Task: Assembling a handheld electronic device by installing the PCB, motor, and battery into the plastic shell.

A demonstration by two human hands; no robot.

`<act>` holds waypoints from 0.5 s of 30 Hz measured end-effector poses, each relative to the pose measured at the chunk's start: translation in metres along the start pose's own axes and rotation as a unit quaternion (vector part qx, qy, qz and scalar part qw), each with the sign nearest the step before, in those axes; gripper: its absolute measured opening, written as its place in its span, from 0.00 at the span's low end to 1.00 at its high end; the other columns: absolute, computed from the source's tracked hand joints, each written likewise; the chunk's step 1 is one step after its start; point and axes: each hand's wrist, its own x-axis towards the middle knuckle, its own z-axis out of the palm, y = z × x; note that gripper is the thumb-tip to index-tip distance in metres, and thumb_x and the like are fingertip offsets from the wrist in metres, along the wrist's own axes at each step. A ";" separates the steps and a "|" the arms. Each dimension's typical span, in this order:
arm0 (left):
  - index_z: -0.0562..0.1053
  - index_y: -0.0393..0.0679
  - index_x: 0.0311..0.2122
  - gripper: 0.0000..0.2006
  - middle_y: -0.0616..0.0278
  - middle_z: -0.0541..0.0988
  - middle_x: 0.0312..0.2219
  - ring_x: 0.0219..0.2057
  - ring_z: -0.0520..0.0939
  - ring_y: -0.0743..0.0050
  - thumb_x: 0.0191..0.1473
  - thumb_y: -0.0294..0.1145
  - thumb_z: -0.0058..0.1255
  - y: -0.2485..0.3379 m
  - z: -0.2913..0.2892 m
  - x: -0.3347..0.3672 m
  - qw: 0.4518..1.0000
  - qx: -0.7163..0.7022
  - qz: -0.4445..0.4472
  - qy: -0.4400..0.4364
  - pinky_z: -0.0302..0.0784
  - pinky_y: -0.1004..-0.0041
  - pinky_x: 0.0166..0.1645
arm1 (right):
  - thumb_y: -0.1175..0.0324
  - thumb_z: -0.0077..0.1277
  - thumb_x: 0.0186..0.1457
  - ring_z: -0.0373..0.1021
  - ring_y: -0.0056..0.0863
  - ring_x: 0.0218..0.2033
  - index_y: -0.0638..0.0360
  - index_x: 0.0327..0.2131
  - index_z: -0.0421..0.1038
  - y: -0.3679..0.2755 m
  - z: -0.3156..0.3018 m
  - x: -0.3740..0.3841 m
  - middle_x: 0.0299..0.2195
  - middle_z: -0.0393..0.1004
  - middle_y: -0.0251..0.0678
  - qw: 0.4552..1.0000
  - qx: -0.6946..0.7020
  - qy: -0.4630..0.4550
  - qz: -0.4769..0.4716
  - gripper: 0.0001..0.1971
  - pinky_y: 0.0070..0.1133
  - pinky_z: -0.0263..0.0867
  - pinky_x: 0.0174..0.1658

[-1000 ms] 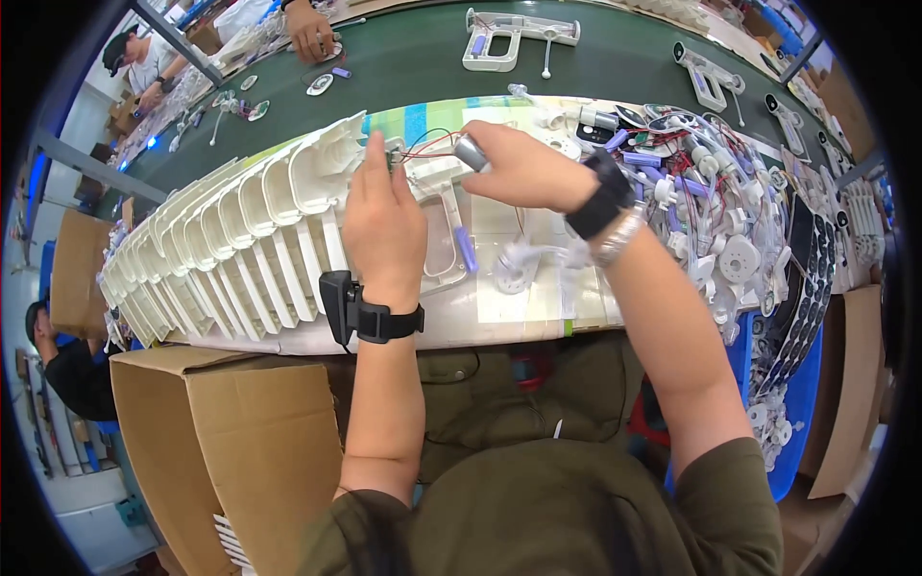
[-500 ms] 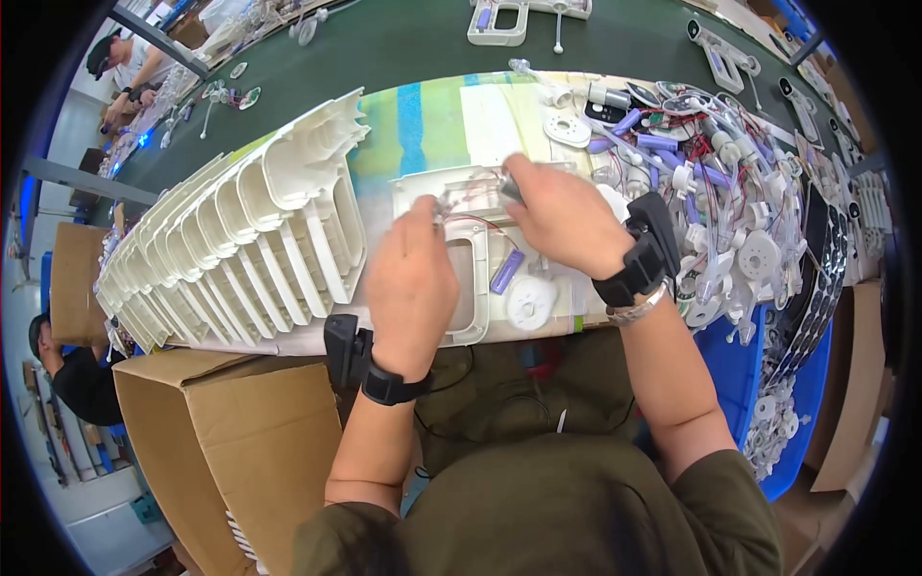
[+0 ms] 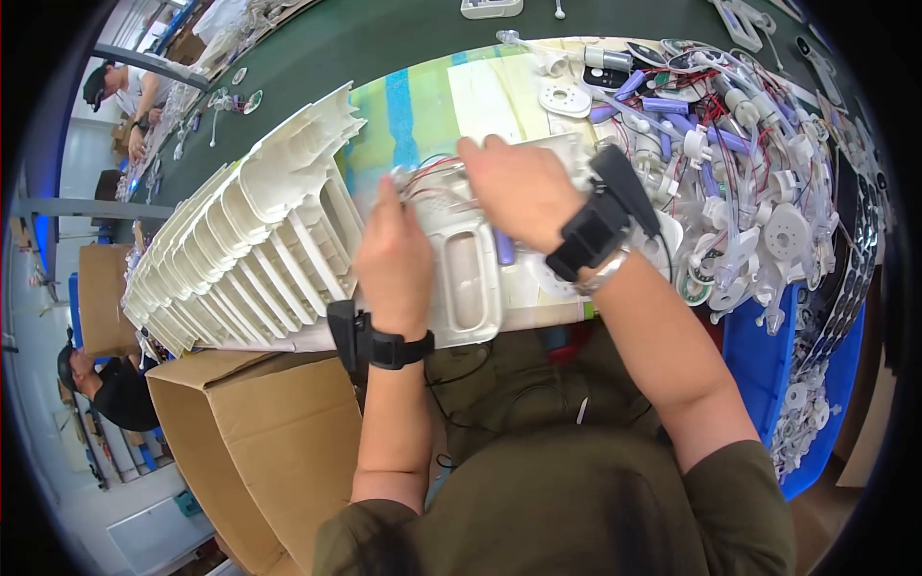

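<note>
Nearest, below an olive shirt front (image 3: 567, 499), a cardboard box (image 3: 279, 422) stood open at the left and a blue bin (image 3: 824, 394) of small white parts at the right. Both wrists wore black bands. The left hand (image 3: 394, 254) was raised over the bench, its fingertips pinching a small pale part (image 3: 400, 177) where the red wires (image 3: 434, 171) ended. The right hand (image 3: 526, 192) was curled over the other end of those wires — its back hid the fingers, so I couldn't tell whether they gripped anything.

Beneath both hands lay a white shell (image 3: 492, 278), its looped handle toward the person, with a purple cylinder (image 3: 505, 248) just beside it. Leftward stood a row of nested white shells (image 3: 259, 230); rightward, a tangled heap of clear, white and purple parts (image 3: 720, 163). Beyond ran the green conveyor (image 3: 317, 62), and a co-worker (image 3: 130, 91) sat at its far left.
</note>
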 end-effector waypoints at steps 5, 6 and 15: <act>0.68 0.40 0.48 0.19 0.56 0.77 0.28 0.25 0.78 0.58 0.49 0.29 0.50 0.009 0.004 0.002 0.994 -0.049 0.055 0.085 0.73 0.68 0.27 | 0.73 0.49 0.42 0.71 0.34 0.24 0.59 0.29 0.64 0.003 -0.015 -0.004 0.23 0.70 0.38 0.986 -0.053 0.125 -0.092 0.08 0.24 0.67 0.24; 0.68 0.39 0.48 0.18 0.56 0.77 0.27 0.25 0.78 0.58 0.50 0.29 0.50 0.006 0.002 0.002 0.995 -0.025 0.018 0.095 0.73 0.68 0.27 | 0.74 0.47 0.43 0.71 0.36 0.24 0.59 0.30 0.63 -0.003 -0.013 0.005 0.23 0.69 0.38 0.981 -0.031 0.149 -0.120 0.07 0.26 0.67 0.23; 0.69 0.33 0.47 0.19 0.51 0.78 0.34 0.31 0.81 0.60 0.47 0.23 0.53 0.004 -0.029 -0.002 0.992 -0.047 0.055 0.104 0.76 0.73 0.32 | 0.72 0.47 0.45 0.71 0.38 0.25 0.58 0.30 0.64 -0.005 0.002 0.011 0.22 0.71 0.38 0.995 -0.061 0.052 -0.056 0.06 0.28 0.67 0.26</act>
